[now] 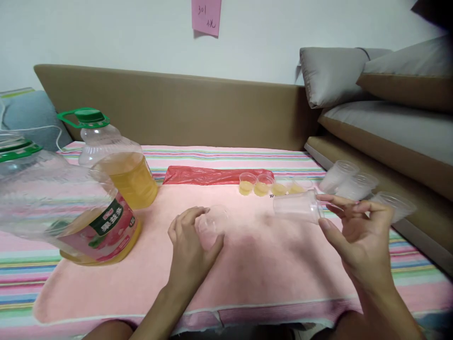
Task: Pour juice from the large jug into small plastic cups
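Note:
My right hand (361,226) pinches a clear plastic cup (295,208) by its rim, thumb below and fingers above. This cup lies sideways in the air, its base pointing left; whether others are nested in it I cannot tell. My left hand (191,243) has its fingers and thumb apart, close beside another clear cup (214,219) on the pink cloth (159,278). Whether the fingertips touch that cup is unclear. Behind the right hand's cup, several clear cups with yellow liquid (262,188) stand in a row.
Two large green-capped bottles of yellow liquid, a labelled front bottle (109,226) and a rear bottle (123,174), stand at left. A red plastic bag (212,175) lies behind the cups. Stacked clear cups (357,184) lie at right beside grey-brown cushions (396,127).

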`<state>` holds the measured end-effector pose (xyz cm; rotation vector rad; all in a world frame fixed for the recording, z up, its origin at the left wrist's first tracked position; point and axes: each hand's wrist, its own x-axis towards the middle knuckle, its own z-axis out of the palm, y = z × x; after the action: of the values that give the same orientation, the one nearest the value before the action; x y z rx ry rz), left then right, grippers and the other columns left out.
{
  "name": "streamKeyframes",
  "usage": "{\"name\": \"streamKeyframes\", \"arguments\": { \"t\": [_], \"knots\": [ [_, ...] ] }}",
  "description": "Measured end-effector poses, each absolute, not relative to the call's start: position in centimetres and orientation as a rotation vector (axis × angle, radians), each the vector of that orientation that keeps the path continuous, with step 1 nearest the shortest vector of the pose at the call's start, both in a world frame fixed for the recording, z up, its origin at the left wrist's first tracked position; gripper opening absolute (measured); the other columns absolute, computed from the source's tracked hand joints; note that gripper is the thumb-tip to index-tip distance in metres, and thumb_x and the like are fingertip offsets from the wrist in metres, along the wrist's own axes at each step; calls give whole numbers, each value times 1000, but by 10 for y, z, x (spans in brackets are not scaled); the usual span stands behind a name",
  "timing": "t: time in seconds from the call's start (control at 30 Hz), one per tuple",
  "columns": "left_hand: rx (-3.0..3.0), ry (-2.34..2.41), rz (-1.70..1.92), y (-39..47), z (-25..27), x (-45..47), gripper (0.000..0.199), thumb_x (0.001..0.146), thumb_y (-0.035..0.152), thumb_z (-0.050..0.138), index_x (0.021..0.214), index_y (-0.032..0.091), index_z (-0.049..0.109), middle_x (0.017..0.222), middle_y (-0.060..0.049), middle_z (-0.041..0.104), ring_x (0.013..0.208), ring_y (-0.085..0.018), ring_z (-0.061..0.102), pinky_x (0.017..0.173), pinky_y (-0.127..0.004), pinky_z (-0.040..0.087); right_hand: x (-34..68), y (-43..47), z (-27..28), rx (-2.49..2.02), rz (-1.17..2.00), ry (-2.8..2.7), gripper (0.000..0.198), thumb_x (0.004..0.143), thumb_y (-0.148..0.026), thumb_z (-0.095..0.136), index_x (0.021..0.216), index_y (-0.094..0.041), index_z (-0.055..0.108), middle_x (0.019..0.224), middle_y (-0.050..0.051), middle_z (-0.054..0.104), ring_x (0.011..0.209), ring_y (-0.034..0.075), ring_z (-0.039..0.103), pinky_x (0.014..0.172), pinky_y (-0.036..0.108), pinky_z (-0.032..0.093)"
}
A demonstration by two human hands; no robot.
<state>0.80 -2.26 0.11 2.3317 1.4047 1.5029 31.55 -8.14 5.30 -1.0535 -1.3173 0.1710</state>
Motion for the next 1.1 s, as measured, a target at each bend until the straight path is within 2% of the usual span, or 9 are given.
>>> {"name": "streamKeyframes", "arguments": {
  "t": [0.1,0.23,0.43,0.6,0.93,1.1],
  "knots": [
    [2142,1452,1536,-14,3,0,70,84,26,82,140,25,39,132,-13,65,128,-36,61,112,-69,38,307,-64,63,-1140,127,-1487,55,85,-31,85,108,-29,35,117,9,65,119,34,64,110,58,41],
    [1959,1409,1602,-12,6,-3,69,86,27,81,139,27,37,136,-13,61,130,-33,61,113,-67,44,278,-41,58,-1305,155,-1713,53,86,-46,84,112,-28,42,118,8,63,114,33,62,104,56,45],
    [1914,1359,1616,-20,12,-1,69,87,27,81,140,30,36,137,-11,60,134,-31,59,116,-66,44,257,-36,28,-1506,203,-1765,55,82,-57,82,114,-26,50,119,9,65,112,39,55,94,58,46],
    [1912,1341,1600,-25,11,1,70,87,27,82,140,30,37,137,-12,59,134,-32,58,115,-67,45,256,-35,21,-1520,192,-1823,55,83,-57,82,115,-27,49,120,9,63,113,38,53,95,57,44],
    [1913,1345,1560,-27,6,4,70,87,27,81,142,30,37,138,-12,56,134,-33,56,116,-68,44,247,-27,31,-1457,84,-1999,50,86,-44,82,115,-26,45,115,7,63,108,34,58,96,57,43],
    [1926,1326,1576,-26,7,4,70,87,26,81,142,31,37,137,-11,57,134,-32,57,117,-67,44,247,-27,36,-1473,125,-2038,48,88,-48,77,117,-26,46,118,9,64,110,36,58,95,58,44]
  ]
}}
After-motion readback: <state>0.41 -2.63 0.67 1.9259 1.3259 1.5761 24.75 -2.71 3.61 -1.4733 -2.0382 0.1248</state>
